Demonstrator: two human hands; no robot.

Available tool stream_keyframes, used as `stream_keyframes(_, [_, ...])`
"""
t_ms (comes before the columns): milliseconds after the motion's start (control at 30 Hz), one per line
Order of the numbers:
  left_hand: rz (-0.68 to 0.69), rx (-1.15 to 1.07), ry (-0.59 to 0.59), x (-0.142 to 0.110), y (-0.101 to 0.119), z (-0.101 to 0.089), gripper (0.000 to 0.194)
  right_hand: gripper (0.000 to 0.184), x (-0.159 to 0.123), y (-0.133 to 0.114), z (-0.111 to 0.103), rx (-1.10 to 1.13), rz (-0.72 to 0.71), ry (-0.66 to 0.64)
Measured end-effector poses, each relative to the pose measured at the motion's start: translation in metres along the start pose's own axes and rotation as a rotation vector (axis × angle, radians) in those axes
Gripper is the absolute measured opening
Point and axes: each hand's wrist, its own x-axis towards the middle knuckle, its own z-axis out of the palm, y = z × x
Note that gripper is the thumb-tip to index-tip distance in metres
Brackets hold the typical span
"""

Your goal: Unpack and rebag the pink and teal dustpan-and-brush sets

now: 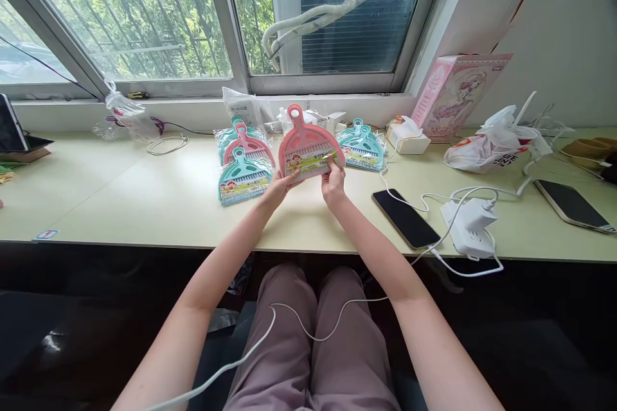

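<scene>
Between my two hands, a pink dustpan-and-brush set in clear wrapping is held up over the desk, slightly tilted, its handle pointing away from me. My left hand grips its lower left edge. The lower right edge is pinched by my right hand, thumb on the printed label. To the left lies a stack of wrapped sets, with a teal dustpan set in front and a pink dustpan set behind it. Another teal dustpan set rests to the right, beyond my right hand.
On the right are a black phone, a white power strip with cables, a tissue box, a pink box, a plastic bag and another phone. A coiled cord lies left. A white cable crosses my lap.
</scene>
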Motion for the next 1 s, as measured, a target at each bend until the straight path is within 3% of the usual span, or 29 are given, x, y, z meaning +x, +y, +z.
stream_keyframes(100, [-0.025,0.042,-0.032,-0.003,0.003,0.003,0.066,0.035,0.006,0.001,-0.003,-0.021,-0.052,-0.052])
stream_keyframes(267, [0.105,0.100,0.054,-0.007,0.008,0.009,0.066,0.033,0.005,-0.001,-0.001,0.085,-0.035,-0.069])
stream_keyframes(533, [0.205,0.115,0.188,-0.003,0.011,0.000,0.065,0.038,-0.015,-0.019,0.010,0.029,0.127,-0.357])
stream_keyframes(667, [0.174,0.159,0.119,-0.004,0.012,0.002,0.070,0.041,-0.016,-0.021,0.011,0.012,0.182,-0.306])
stream_keyframes(800, [0.068,0.186,-0.015,-0.007,0.009,0.005,0.071,0.040,-0.012,-0.022,0.009,0.050,0.132,-0.213])
stream_keyframes(1000, [-0.034,0.204,-0.106,-0.011,0.007,0.007,0.066,0.032,-0.010,-0.020,0.008,0.137,0.081,-0.167])
